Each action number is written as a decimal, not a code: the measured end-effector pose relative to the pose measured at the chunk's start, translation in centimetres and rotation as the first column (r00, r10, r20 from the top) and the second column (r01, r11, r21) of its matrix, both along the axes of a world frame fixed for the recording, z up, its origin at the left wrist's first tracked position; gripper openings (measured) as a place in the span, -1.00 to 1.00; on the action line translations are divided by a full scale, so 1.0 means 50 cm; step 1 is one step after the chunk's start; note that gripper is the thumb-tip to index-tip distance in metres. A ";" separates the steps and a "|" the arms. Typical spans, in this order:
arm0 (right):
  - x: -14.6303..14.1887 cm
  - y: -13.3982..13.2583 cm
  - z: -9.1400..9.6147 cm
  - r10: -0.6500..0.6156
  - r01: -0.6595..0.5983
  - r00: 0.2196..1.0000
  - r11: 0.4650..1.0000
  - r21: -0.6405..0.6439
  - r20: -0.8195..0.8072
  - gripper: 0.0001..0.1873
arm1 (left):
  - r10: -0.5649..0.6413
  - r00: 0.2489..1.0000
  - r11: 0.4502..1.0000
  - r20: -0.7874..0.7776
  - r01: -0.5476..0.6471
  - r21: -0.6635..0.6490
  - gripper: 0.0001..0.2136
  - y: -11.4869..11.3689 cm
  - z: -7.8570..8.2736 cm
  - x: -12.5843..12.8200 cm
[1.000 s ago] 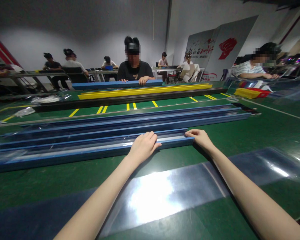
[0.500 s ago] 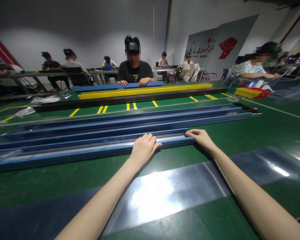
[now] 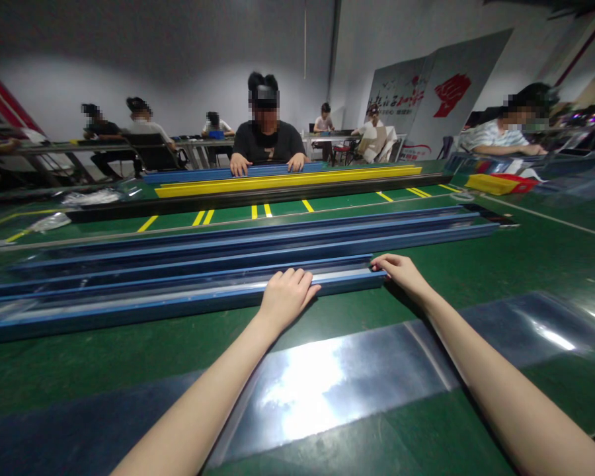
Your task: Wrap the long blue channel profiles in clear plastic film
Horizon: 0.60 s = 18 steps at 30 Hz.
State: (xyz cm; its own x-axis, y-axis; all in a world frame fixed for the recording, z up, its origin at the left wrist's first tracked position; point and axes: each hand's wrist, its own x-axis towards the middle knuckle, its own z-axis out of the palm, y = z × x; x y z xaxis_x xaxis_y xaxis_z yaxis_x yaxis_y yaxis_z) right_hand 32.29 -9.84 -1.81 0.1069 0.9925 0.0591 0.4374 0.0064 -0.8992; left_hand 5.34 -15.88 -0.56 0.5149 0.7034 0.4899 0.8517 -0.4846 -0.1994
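A long blue rail (image 3: 129, 305) wrapped in clear film lies across the green table in front of me. My left hand (image 3: 285, 294) rests on its near edge, fingers curled over the top. My right hand (image 3: 399, 270) pinches the rail's right end, fingers closed on it. Behind it lie more long blue rails (image 3: 228, 244), side by side. A sheet of clear film (image 3: 327, 383) lies flat on the table under my forearms.
A person in black sits opposite with both hands on a blue rail (image 3: 218, 173), beside a yellow rail (image 3: 287, 180) and a black one. A yellow and red tray (image 3: 498, 183) stands at the right. Other people sit at tables behind.
My hands have stayed on the rail, the right one shifting slightly rightward at the end. The person opposite has moved both hands onto their blue rail.
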 end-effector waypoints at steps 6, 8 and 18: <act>-0.003 -0.005 0.006 0.036 -0.036 0.999 0.999 0.008 -0.010 -0.72 | 0.006 1.000 1.000 0.015 -0.006 0.013 -0.71 0.000 0.001 -0.001; -0.003 -0.005 0.005 0.043 -0.043 0.999 0.999 0.012 -0.004 -0.72 | 0.019 0.999 1.000 0.050 -0.019 -0.001 -0.72 -0.001 0.002 0.000; -0.001 -0.001 -0.001 0.029 -0.029 1.000 0.999 0.016 -0.008 -0.72 | 0.064 0.978 0.989 0.199 -0.035 -0.146 -0.76 -0.003 0.018 0.002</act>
